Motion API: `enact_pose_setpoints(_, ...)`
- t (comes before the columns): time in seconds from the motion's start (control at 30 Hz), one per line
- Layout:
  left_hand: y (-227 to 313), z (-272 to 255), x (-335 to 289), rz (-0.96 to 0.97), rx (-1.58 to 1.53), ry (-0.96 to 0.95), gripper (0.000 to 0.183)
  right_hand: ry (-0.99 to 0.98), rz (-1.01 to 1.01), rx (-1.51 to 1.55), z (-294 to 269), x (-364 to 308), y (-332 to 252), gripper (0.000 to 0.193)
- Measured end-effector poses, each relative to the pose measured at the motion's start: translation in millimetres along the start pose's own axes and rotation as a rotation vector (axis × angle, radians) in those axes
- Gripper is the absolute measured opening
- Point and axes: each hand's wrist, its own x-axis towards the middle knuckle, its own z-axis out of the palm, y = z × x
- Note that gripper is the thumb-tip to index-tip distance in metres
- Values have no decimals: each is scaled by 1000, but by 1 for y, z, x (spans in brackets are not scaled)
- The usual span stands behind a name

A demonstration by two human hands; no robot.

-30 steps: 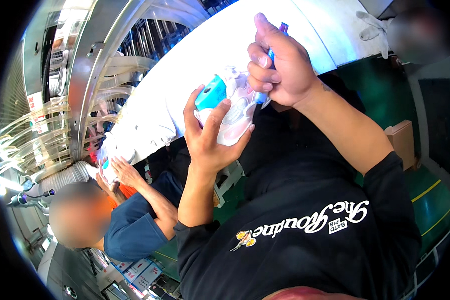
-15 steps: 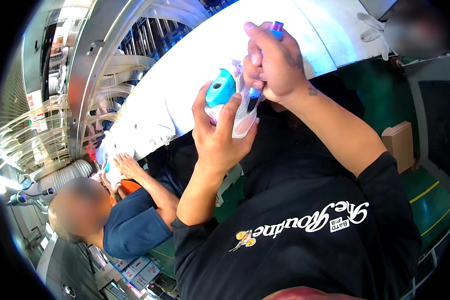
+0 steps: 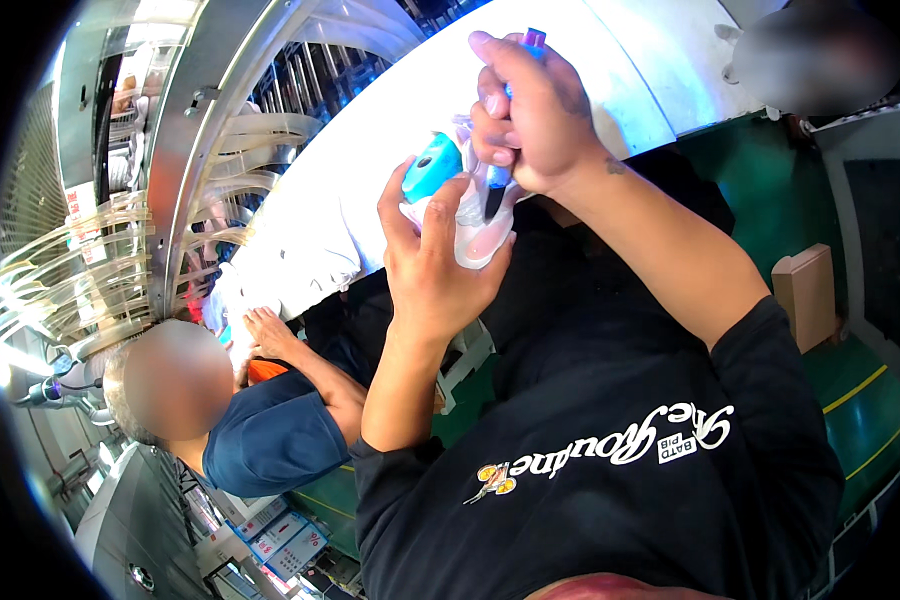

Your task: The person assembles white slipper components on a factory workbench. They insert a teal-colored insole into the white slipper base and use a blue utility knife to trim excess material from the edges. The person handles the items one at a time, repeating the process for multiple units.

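Note:
My left hand (image 3: pixel 436 245) grips a whitish shoe (image 3: pixel 482 243) from below, its fingers spread along the sides. A turquoise shoe last (image 3: pixel 433 172) with a dark round hole fills the shoe's opening. Wrapped round a blue-handled brush (image 3: pixel 499 176), my right hand (image 3: pixel 540 118) holds it upright over the shoe. The brush's black tip points down and reaches the shoe's surface; whether it presses there I cannot tell. The purple end of the handle sticks out above my fist.
A white curved worktable (image 3: pixel 315 190) runs behind my hands. Beyond it stands a metal machine frame (image 3: pixel 185 130) with clear curved tubes. At the left, a co-worker in a dark blue shirt (image 3: pixel 270 440) has hands at the table. A cardboard box (image 3: pixel 806 297) stands on the right.
Both my hands, the shoe and the brush have shifted slightly up and left. The co-worker's head and arms have moved, and the glove at the far right is now mostly hidden.

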Motion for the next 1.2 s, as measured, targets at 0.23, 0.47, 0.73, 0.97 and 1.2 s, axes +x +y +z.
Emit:
enact_pose_setpoints(0.23,-18,27,6,150,-397,137,120,10,59,86,-27,-28,-52,44)
enact_pose_setpoints(0.47,-34,73,50,370,-369,-29,110,-3,-37,-405,-62,-48,-83,39)
enact_pose_setpoints(0.73,-31,75,62,204,-160,7,101,-99,-244,-610,-76,-50,-109,33)
enact_pose_setpoints(0.97,-48,70,46,56,392,-128,115,-44,-299,-97,-47,-8,-62,40)
enact_pose_setpoints(1.2,-36,66,48,-72,282,-176,113,103,-265,-243,-38,16,-21,43)
